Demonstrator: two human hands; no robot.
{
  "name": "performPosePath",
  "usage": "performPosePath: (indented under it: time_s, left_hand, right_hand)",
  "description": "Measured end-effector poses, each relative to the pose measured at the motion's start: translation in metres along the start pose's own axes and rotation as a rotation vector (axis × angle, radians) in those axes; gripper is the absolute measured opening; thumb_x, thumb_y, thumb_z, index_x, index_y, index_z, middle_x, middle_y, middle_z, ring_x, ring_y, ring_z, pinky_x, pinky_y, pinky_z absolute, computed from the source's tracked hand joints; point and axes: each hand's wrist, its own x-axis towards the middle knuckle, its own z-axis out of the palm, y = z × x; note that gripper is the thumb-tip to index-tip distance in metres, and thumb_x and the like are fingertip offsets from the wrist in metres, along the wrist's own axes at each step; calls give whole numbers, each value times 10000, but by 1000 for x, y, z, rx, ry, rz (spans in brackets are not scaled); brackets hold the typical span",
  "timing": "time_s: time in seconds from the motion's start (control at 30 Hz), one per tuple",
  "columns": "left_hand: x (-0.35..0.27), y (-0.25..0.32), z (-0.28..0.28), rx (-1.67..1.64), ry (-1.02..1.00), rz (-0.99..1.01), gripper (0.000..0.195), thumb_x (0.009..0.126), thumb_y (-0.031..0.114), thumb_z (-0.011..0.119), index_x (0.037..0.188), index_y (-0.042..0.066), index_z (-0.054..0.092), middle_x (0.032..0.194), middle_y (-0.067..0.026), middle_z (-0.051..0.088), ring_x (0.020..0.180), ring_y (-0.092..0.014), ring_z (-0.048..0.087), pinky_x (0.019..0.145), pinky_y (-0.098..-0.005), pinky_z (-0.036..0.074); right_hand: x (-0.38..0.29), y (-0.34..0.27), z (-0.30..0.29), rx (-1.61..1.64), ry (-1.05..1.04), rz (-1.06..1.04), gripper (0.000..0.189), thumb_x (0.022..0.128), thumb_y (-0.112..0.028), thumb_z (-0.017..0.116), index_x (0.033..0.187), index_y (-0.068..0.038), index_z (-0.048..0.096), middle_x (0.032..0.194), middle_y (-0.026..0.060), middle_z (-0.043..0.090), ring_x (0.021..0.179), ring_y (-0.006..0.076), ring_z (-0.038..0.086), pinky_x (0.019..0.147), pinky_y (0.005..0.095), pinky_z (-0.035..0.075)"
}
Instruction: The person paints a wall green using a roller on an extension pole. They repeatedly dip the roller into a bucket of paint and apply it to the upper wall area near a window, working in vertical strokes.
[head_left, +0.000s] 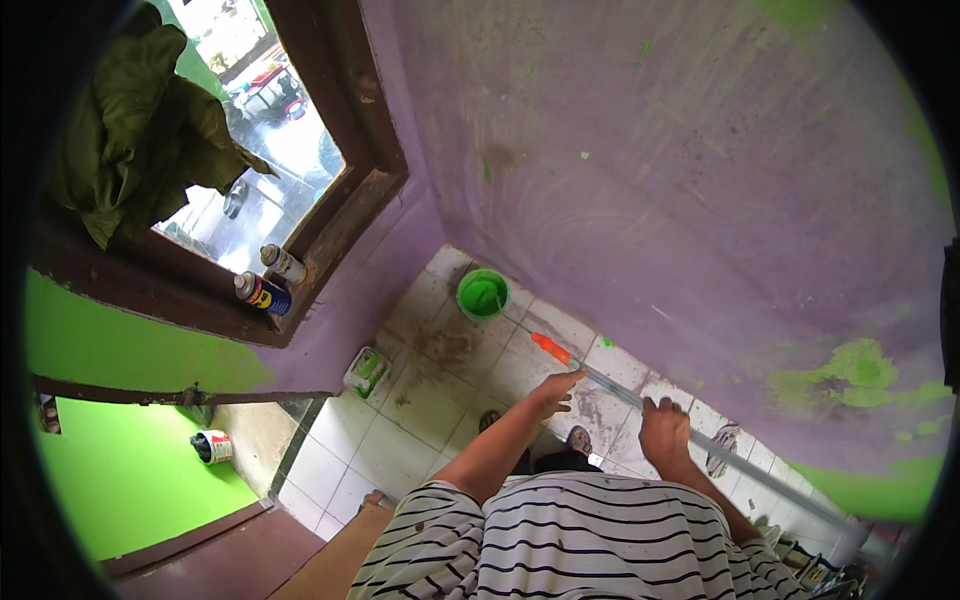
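Note:
My right hand (666, 431) is closed around a long grey pole (750, 469), which slants from the bucket side to the lower right. At the pole's near-bucket end is an orange handle (551, 349) with a thin metal rod. The rod runs into a green bucket (484, 294) of green paint, where a paint-covered tool head, apparently a roller, lies partly hidden. My left hand (553, 394) is at the joint of handle and pole, its fingertips against the pole and its fingers partly spread. Whether it bears any of the pole's weight cannot be told.
A paint-smeared tray (367, 373) lies on the tiled floor (420, 390). Two spray cans, one a WD-40 can (262, 294), stand on the brown window sill (322, 277) below a dark green cloth (142, 127). The purple wall (637, 187) rises close beside the pole.

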Motion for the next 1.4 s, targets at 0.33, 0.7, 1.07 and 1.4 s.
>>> performPosePath:
  time_s: [0.33,0.7,1.07,1.4]
  left_hand:
    - [-22,6,-30,-91,-19,12,917,941,588,588,1568,23,230,1631,-199,232,1477,-443,235,1152,-544,307]
    - [-32,15,-61,-137,27,54,894,956,573,568,1570,23,223,1611,-213,275,1462,-454,268,1148,-550,315]
    - [-36,13,-65,-134,42,31,898,951,571,581,1562,10,238,1592,-206,319,1437,-443,319,1129,-541,337]
    - [-36,9,-68,-173,23,48,880,950,563,591,1560,25,254,1599,-194,315,1432,-437,329,1133,-542,331]
  right_hand:
    - [115,-88,-67,-245,-13,-170,148,820,-127,606,936,-62,670,874,140,666,799,298,695,681,421,550]
    - [75,-49,-5,-87,-138,-44,360,841,-125,588,1194,-115,656,976,181,647,867,337,686,728,432,558]
    - [71,-41,3,-65,-126,38,304,855,-126,587,1146,-118,673,982,159,653,904,320,684,740,440,553]
    - [79,-62,22,-15,-178,106,185,843,-94,611,1010,-26,653,1010,194,661,913,326,703,794,432,575]
